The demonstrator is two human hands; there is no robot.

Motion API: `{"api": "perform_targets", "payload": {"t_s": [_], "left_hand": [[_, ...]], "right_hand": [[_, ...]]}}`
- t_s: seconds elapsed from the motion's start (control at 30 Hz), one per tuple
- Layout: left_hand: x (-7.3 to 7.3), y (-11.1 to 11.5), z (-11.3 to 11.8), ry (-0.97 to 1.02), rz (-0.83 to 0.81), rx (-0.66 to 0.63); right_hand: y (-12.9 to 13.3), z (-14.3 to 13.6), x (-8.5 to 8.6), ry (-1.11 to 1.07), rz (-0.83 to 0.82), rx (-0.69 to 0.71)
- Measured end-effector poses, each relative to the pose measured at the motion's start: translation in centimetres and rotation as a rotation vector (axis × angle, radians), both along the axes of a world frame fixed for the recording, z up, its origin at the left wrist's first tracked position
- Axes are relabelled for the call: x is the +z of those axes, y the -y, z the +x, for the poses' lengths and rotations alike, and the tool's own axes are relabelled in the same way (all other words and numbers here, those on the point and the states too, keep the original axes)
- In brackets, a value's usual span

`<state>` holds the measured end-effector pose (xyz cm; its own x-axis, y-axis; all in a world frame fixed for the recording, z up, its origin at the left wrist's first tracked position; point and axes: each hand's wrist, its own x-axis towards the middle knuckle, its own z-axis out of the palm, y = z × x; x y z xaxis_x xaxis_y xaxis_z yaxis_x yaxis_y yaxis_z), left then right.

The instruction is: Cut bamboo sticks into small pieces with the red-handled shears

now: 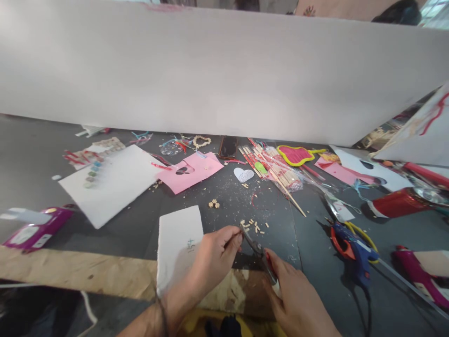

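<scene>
My right hand point(293, 292) is wrapped round a pair of pruning shears point(258, 248), whose blades point up and left. The thumb and fingers of my left hand point(219, 252) are pinched together at the tips of the blades. What they hold is too small or hidden to make out. Just beyond the blades lie several short cut pieces of wooden stick point(257, 227). A small cluster of pale wooden bits point(213, 204) sits farther left. Beneath my left forearm is a white card point(178, 234) with green writing on it.
Chopsticks point(280, 175) in and around torn plastic wrap lie ahead, near a phone point(228, 147) and a white paper heart point(243, 174). At right are a blue glue gun point(356, 248) and a red can point(400, 202). A white panel point(224, 75) stands across the back.
</scene>
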<state>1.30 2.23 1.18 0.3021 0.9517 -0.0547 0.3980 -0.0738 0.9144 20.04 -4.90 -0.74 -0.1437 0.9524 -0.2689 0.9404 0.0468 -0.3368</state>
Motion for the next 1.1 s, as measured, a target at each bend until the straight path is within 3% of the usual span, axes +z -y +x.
{"api": "perform_targets", "payload": {"t_s": [0.13, 0.4, 0.67, 0.9, 1.1], "left_hand": [[-0.4, 0.2, -0.1, 0.039, 0.025, -0.012], [0.3, -0.4, -0.8, 0.112, -0.105, -0.095], [-0.3, 0.0, -0.3, 0.106, -0.138, -0.004], [-1.1, 0.2, 0.0, 0.233, -0.171, 0.011], [-0.5, -0.1, 0.0, 0.265, -0.13, 0.001]], "right_hand": [[-0.2, -0.1, 0.1, 0.072, 0.012, 0.01], [-0.1, -0.1, -0.1, 0.061, 0.088, 0.053], [-0.1, -0.4, -0.5, 0.071, 0.042, 0.057], [0.3, -0.3, -0.6, -0.106, 0.078, 0.072], [0.3, -0.4, -0.7, -0.128, 0.081, 0.076]]}}
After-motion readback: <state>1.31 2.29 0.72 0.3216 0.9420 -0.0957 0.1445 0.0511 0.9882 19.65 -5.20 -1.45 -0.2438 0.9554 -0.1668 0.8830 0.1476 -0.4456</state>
